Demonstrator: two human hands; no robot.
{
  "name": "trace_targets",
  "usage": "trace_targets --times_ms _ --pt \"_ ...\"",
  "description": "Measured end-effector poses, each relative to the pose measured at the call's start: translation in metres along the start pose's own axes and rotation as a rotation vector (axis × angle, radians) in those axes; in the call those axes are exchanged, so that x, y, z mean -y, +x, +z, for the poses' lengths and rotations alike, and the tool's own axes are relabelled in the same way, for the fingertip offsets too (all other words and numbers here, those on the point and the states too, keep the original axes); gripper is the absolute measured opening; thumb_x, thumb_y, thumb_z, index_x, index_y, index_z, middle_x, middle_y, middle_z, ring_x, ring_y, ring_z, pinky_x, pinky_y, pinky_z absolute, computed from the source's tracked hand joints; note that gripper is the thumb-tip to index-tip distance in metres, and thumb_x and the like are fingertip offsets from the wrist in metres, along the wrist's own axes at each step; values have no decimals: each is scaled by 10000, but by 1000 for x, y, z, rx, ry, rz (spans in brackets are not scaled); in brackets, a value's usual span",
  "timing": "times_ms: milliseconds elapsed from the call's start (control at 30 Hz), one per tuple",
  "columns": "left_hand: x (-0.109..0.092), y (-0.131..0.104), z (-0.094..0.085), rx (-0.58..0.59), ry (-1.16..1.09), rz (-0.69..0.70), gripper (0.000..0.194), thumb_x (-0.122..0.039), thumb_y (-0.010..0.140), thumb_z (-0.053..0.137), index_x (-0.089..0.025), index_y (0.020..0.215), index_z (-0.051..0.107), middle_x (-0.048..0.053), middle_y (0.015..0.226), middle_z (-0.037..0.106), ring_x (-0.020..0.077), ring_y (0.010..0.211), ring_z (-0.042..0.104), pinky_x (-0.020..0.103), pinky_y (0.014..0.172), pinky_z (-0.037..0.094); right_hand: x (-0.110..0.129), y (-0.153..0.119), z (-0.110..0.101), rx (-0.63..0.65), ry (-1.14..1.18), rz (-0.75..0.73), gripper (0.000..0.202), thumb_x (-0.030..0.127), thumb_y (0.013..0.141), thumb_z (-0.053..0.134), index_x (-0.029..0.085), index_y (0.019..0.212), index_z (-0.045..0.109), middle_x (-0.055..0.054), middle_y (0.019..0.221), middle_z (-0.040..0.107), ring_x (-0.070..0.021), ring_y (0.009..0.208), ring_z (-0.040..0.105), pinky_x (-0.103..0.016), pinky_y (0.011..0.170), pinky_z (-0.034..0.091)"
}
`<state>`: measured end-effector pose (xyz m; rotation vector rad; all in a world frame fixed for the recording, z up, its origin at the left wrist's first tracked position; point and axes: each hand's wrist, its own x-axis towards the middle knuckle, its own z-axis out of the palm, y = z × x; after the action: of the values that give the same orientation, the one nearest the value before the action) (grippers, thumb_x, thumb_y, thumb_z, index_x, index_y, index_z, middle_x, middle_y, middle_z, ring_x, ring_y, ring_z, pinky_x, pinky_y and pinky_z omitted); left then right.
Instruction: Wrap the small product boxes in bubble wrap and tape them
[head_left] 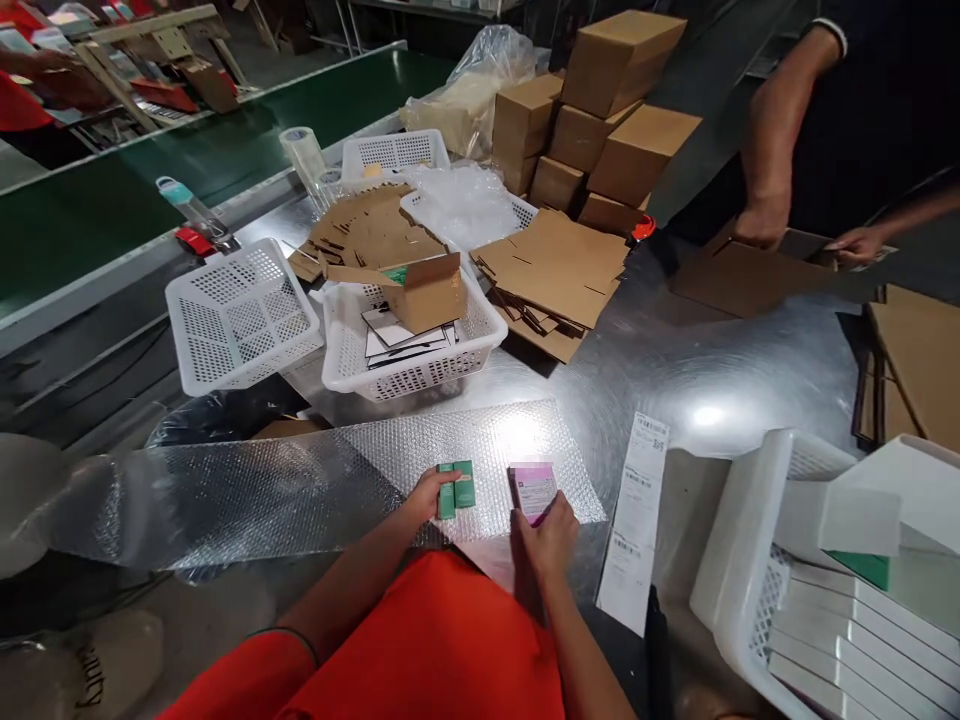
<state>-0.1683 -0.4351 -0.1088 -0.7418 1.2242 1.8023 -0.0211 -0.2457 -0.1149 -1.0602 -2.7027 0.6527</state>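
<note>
- Seven o'clock: I see the left hand (426,497), fingers clamped on green boxes (464,485).
- Five o'clock: right hand (553,535), fingers gripping a pink box (535,492).
- Beneath both: bubble wrap (405,450).

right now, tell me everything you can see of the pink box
The pink box is small and rectangular, apparently thin card, with dark print too small to read on its upper face and a darker left side. It looks closed. The person's right grip holds it by its near end, over the bubble wrap; whether it touches that sheet cannot be told.
</note>
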Motion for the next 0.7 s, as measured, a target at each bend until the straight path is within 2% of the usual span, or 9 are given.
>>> trace_targets --times_ms 133,300,467,567,700 --pt "-2 -1 0 -20 18 -18 229 -167 674 813 -163 830 646 33 735 727 163 615 685 291 648 582 2 2 0 80 -21 41 900 595 764 579 11 1418 375 -303 1299 549 -434 1181 526 -539 956 424" --pt "-4 -3 1 -31 26 -26 219 -153 696 800 -160 849 643 45 784 738 175 650 699 311 685 587 -3 -3 -1 55 44 89 989 602 703 642 38 1457 335 -291 1353 521 -439 1226 496 -554 978 419" --pt "-5 -2 1 -39 24 -28 207 -143 706 797 -152 845 643 53 772 730 180 631 691 334 695 585 -26 -16 0 31 229 63 939 615 728 599 100 1465 327 -246 1378 527 -394 1266 487 -548 1025 411" --pt "-5 -1 0 -43 24 -28 215 -141 696 800 -157 840 641 47 765 731 181 624 693 323 677 583 -41 -24 -2 26 274 80 879 583 761 566 91 1455 346 -244 1377 533 -377 1264 498 -538 1059 394" --pt "-5 -1 -1 -34 29 -40 275 -159 674 824 -160 879 642 40 764 736 178 632 703 308 676 589 -45 -28 -5 6 263 79 744 484 834 450 70 1445 356 -238 1337 558 -359 1251 505 -540 1069 382"
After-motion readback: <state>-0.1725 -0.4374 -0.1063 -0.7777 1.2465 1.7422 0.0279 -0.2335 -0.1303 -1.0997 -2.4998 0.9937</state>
